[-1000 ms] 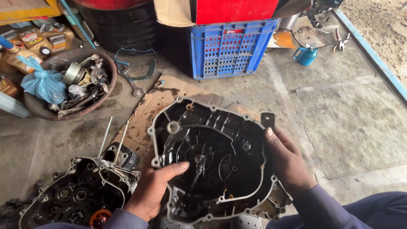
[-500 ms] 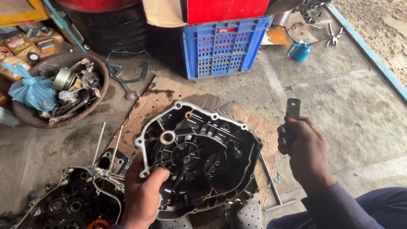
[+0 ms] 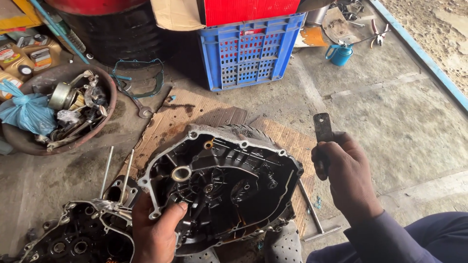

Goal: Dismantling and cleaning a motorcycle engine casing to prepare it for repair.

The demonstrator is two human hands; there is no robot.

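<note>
Gripping engine cover at lower centre by its rim, left hand closed on it, right hand clenched around flat tool at right, blue crate upper centre.

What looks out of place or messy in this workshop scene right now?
The engine cover sits tilted, propped by the left hand over oil-stained cardboard. A gasket and spanner lie loose on the grimy floor. The right hand grips a flat dark tool.

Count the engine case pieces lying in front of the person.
2. One engine case cover sits tilted on the cardboard, gripped by the left hand; the other engine case lies bottom left, partly cut off.
</note>
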